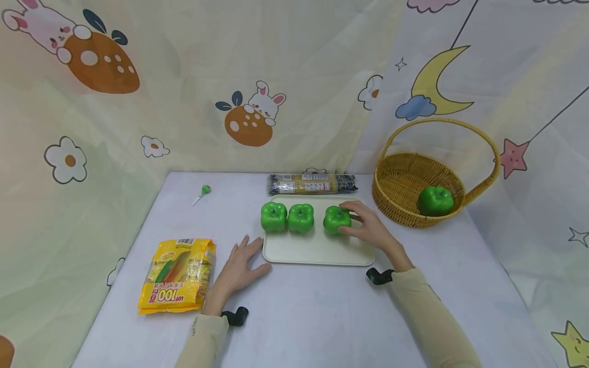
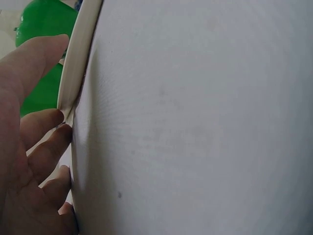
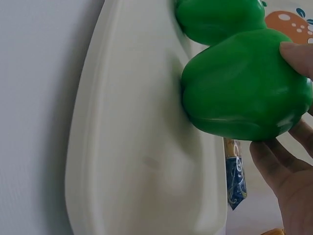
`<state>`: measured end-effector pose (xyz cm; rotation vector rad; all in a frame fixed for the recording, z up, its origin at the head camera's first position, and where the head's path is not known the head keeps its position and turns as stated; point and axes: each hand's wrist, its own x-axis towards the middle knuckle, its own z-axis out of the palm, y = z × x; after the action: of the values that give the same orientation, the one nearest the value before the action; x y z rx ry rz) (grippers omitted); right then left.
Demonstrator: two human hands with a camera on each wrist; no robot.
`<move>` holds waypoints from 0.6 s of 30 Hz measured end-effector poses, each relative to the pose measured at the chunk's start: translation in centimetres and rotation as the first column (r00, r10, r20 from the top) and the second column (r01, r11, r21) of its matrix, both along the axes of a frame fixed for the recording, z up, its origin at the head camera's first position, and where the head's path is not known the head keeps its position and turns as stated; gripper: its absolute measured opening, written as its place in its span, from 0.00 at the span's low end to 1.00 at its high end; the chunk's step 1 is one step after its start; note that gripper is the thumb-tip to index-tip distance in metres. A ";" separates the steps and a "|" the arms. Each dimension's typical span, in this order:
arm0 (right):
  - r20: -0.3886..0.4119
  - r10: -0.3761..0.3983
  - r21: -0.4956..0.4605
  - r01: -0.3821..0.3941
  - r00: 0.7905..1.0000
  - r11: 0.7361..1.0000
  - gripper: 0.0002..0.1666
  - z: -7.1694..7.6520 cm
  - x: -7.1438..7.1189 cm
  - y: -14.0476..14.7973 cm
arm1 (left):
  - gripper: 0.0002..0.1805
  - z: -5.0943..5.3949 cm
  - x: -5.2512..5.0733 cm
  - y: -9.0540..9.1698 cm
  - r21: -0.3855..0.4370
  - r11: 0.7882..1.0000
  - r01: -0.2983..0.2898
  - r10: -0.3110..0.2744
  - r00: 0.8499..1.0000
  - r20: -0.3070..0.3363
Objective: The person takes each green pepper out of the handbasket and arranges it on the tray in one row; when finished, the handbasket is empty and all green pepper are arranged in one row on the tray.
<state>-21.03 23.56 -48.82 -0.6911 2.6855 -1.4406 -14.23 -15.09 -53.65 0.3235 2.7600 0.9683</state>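
Three green peppers are on the white tray (image 1: pixel 317 251): two side by side at its left (image 1: pixel 273 217), (image 1: pixel 301 218), the third pepper (image 1: pixel 337 220) further right. My right hand (image 1: pixel 368 227) holds that third pepper, thumb on the near side and fingers on the far side; in the right wrist view the fingers curve round the pepper (image 3: pixel 244 85). My left hand (image 1: pixel 239 268) lies at the tray's left edge with fingers spread; in the left wrist view its fingertips are by the tray rim (image 2: pixel 78 54). A fourth pepper (image 1: pixel 435 201) lies in the wicker basket (image 1: pixel 400 171).
A dark-ended noodle packet (image 1: pixel 313 184) lies behind the tray. A green lollipop (image 1: pixel 205 189) is at the back left, and a yellow snack bag (image 1: pixel 177 276) lies left of my left hand. The basket's tall handle arches up at the back right.
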 end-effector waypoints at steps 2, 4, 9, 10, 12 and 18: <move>0.005 0.005 0.001 -0.005 1.000 1.000 0.36 -0.1 -0.1 -0.3 | 0.44 0.0 0.0 0.0 -0.003 1.000 -0.002 0.002 1.000 -0.001; 0.011 0.009 0.002 -0.009 1.000 1.000 0.36 -0.2 -0.2 -0.5 | 0.45 0.0 -0.1 0.0 -0.007 1.000 -0.001 0.001 1.000 0.002; 0.021 0.017 -0.005 -0.017 1.000 1.000 0.36 -0.2 -0.4 -1.1 | 0.45 0.0 -0.1 0.0 -0.010 1.000 0.002 -0.002 1.000 0.007; 0.023 0.017 -0.007 -0.017 1.000 1.000 0.36 -0.2 -0.4 -1.2 | 0.45 0.0 -0.1 0.0 -0.009 1.000 0.002 -0.002 1.000 0.009; 0.026 0.020 -0.013 -0.020 0.999 1.000 0.36 -0.2 -0.4 -1.5 | 0.45 0.1 -0.1 0.0 -0.005 1.000 0.002 -0.002 1.000 0.012; 0.014 0.029 -0.006 -0.028 0.999 1.000 0.36 -0.2 -0.4 -1.8 | 0.45 0.2 -0.1 0.0 -0.001 1.000 0.005 -0.005 1.000 0.018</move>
<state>-21.47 21.75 -48.97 -0.7137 2.6508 -1.4419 -14.30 -15.09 -53.46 0.3206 2.7422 0.9640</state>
